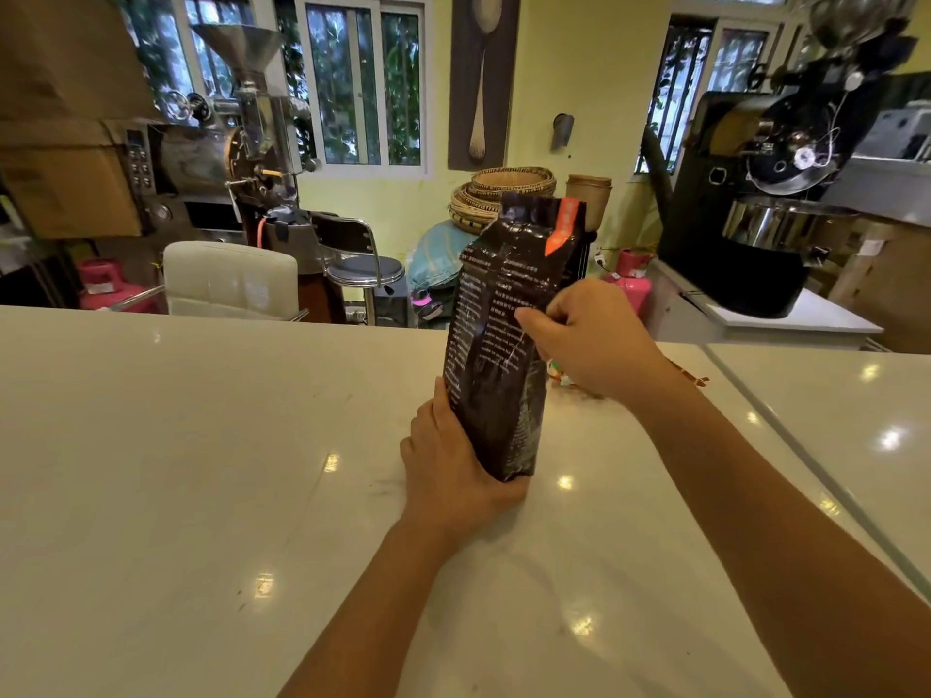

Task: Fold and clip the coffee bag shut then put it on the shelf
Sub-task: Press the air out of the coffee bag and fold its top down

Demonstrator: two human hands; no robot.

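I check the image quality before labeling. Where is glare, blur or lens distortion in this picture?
Head view: bright ceiling-light reflections dot the glossy white counter; the coffee bag is shiny and its small print is soft; the left hand and right hand are fairly sharp; the wide lens bends the windows and the roasting machines at the edges.

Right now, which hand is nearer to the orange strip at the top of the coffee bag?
Right. The right hand pinches the coffee bag at mid-height, just below the orange strip; the left hand holds the base, farther down.
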